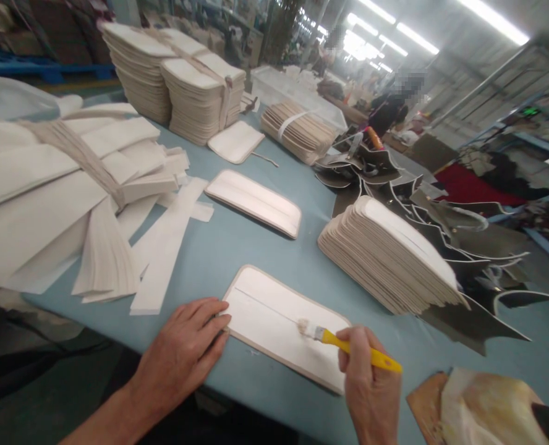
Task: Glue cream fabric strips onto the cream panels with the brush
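The white panel (279, 324) lies on the blue surface (237, 247) right in front of me, its long axis running from near-left, under my left hand (186, 352), away toward the lower right, where it passes just beside my right hand (370, 386). My left fingers (212, 327) are spread flat and pressed down on the panel's near-left end, pinning it. My right fingers are curled shut around the yellow handle of a small brush (348, 347), whose handle points up and to the right while its pale bristles (305, 327) touch the panel a little right of its middle, close to the thin line that runs along its length. So the bristles sit between my two hands, nearer the right one, and the bare stretch of panel lies from the bristles leftward to my left fingertips. Beyond, well apart, rests another finished-looking panel (256, 202), a leaning stack of similar pieces (390, 253) to the right, and loose white strips (163, 247) to the left.
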The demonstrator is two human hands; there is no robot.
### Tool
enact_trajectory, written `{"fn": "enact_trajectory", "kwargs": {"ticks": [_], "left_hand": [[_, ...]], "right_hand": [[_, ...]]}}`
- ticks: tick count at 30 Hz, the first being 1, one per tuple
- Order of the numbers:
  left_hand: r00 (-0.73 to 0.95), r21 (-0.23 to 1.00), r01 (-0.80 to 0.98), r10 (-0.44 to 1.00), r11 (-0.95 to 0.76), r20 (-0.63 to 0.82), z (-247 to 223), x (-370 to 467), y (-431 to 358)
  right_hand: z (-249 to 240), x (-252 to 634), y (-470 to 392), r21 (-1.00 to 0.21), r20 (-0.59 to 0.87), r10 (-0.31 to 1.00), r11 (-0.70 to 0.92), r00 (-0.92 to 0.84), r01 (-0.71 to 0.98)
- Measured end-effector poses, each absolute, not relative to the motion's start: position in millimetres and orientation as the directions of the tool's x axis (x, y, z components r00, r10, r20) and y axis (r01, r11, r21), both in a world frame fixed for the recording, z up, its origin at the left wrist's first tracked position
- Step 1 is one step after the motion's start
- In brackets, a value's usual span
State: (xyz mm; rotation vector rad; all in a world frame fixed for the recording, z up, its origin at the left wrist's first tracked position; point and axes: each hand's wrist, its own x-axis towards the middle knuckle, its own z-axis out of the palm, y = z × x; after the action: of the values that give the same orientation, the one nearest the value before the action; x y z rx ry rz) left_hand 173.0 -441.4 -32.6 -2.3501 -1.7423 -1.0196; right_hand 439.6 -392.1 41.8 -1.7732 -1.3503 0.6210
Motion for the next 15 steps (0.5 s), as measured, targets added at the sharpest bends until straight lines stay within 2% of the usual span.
{"fn": "enact_trajectory", "kwargs": {"ticks": [3,5,11,15], "left_hand": [[0.155,0.341,0.865,0.843,-0.367,0.515,-34.7,172.3,-441.8],[0.161,0.338,0.866,0.846,-0.368,0.509,-35.8,171.5,-442.0],[0.166,0.333,0.868,0.848,-0.368,0.504,-38.1,169.7,-441.7],[0.174,0.316,0.877,0.851,-0.363,0.495,-40.5,169.2,-441.8]], "right_hand": [[51.2,463.5,-403.4,-0.799,0.149,0.902,-0.131,0.405,0.586],[48.3,464.6,-404.3,-0.833,0.178,0.903,-0.073,0.391,0.548],[27.3,396.1,-382.7,-0.946,0.15,0.978,0.1,0.142,0.309],[18.6,349.4,-366.1,-0.978,0.073,0.997,0.079,-0.039,0.192]]}}
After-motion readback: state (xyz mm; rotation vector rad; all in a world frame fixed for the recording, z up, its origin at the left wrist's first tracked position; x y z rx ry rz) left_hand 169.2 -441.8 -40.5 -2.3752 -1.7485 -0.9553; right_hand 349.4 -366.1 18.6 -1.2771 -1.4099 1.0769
